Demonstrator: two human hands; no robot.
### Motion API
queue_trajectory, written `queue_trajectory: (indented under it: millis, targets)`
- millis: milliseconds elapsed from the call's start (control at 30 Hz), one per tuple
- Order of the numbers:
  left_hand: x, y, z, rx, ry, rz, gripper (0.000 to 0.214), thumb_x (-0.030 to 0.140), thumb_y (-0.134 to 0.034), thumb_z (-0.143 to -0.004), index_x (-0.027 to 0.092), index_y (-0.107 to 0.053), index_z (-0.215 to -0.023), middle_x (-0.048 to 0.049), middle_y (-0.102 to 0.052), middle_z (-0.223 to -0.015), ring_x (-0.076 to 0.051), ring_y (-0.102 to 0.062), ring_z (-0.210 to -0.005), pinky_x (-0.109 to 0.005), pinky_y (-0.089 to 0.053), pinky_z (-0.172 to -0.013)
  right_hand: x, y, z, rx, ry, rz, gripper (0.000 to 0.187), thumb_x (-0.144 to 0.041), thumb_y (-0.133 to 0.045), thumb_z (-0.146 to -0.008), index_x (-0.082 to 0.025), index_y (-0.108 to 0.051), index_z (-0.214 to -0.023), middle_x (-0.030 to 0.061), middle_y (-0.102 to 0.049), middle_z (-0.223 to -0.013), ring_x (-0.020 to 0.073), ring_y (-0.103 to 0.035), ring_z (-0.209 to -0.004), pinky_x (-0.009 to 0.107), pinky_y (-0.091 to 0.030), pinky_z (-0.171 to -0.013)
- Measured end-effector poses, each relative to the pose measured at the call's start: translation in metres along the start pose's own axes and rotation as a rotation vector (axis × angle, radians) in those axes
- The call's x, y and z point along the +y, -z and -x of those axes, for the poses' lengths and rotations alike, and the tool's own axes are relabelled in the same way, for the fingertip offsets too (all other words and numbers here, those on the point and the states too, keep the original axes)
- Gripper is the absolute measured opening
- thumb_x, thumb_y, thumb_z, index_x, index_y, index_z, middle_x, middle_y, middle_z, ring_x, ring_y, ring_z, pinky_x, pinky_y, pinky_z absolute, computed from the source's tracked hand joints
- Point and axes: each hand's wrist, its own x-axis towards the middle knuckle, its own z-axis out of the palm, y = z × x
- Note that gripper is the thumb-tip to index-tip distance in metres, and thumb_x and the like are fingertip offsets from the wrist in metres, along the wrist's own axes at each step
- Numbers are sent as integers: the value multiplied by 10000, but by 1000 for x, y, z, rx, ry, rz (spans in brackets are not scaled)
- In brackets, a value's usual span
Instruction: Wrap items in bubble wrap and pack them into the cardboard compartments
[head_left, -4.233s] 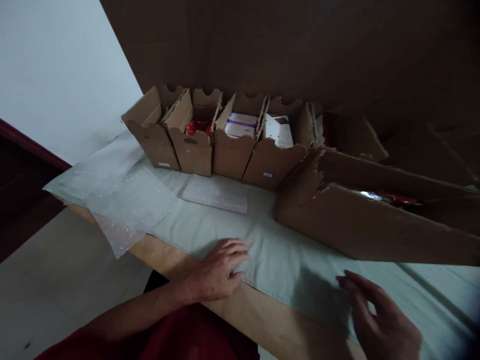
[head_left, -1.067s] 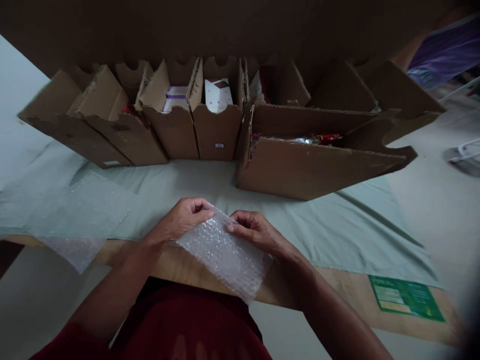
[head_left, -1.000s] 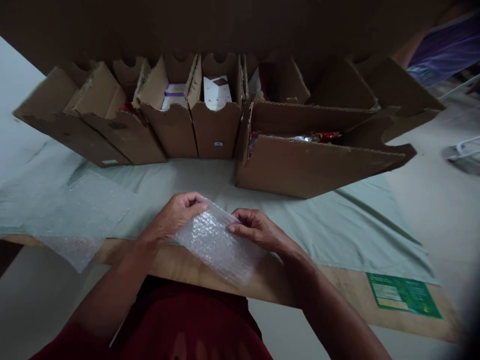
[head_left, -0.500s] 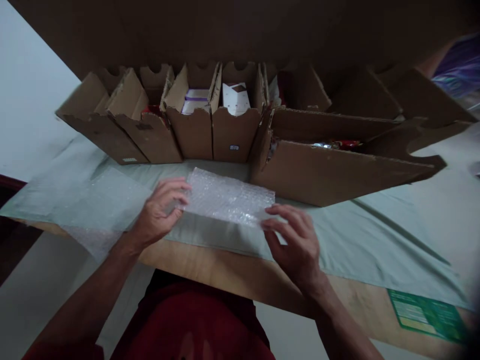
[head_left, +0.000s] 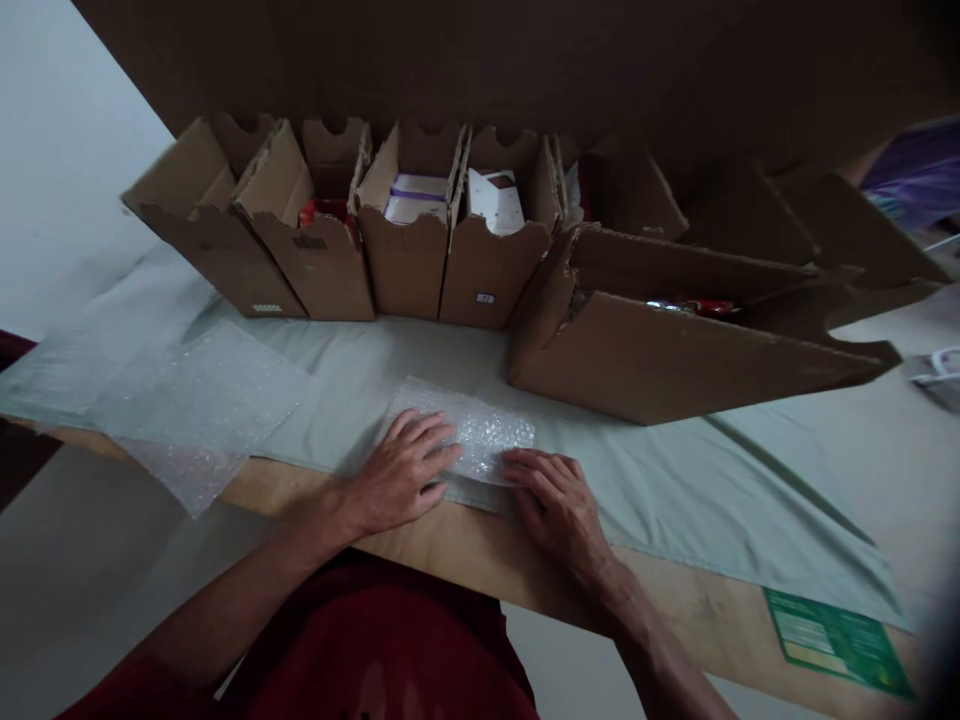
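Note:
A folded piece of clear bubble wrap (head_left: 487, 432) lies on the pale green cloth (head_left: 675, 490) near the table's front edge. My left hand (head_left: 405, 465) rests on its left part, palm down with the fingers stretched out. At the right end, my right hand (head_left: 555, 500) touches the wrap with its fingertips, fingers extended and slightly bent. Neither hand is closed round anything. More sheets of bubble wrap (head_left: 202, 385) are spread to the left of my left hand, one corner hanging over the edge.
Several open cardboard bins stand behind, one holding white boxes with purple edges (head_left: 416, 197), another a white carton (head_left: 495, 203). A larger cardboard bin (head_left: 660, 360) leans out at the right. A green printed sheet (head_left: 836, 640) lies on the wooden edge (head_left: 465, 555).
The bubble wrap has come down from between my hands onto the cloth, nearer to me. My left hand has moved right and flattened onto it; my right hand has lowered.

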Motion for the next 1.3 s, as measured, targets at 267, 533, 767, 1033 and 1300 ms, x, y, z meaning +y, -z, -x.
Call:
queue_trajectory:
  millis: [267,533,767,1033,1300]
  targets:
    - [-20,-9,2,189,-93,189,421,19,-509,-860,270,-776,-1067,-62,-777,-1206,-286,-579,-1360,-589,-383,-1157,-6,3,2,-75,20,9,429,-45,-563,-778,-219,-664,-1156,117,-720,-1264,295,-619,-1214,429,-467,-923]
    - [-12,17,17,170,-70,-32,410,77,-584,-884,228,-702,-1247,-115,-657,-1411,-322,-440,-1467,-644,-225,-1234,-31,14,-22,-21,156,-117,288,-4,-506,-851,-205,-622,-1021,77,-755,-1136,245,-654,-1117,407,-439,-903]
    - [3,2,50,313,-39,67,188,140,-598,-907,229,-698,-1038,-40,-774,-973,-229,-703,-1015,-487,-458,-1099,-40,9,-29,-164,-102,-490,182,-104,-560,-907,-215,-659,-1012,30,-747,-930,181,-669,-851,345,-485,-827]
    - [1,-4,54,432,163,71,128,265,-602,-940,207,-715,-948,-65,-792,-996,-243,-727,-1047,-367,-574,-934,-24,-22,-38,-204,-588,-977,358,-424,-697,-888,-210,-608,-1161,21,-691,-898,171,-649,-791,278,-501,-695]
    - [4,-10,46,499,339,-187,228,198,-612,-906,201,-633,-680,-61,-703,-857,-227,-622,-833,-379,-513,-795,-14,-43,-47,-206,-576,-572,620,-326,-698,-866,-178,-513,-1439,-32,-634,-705,151,-576,-612,261,-446,-592]
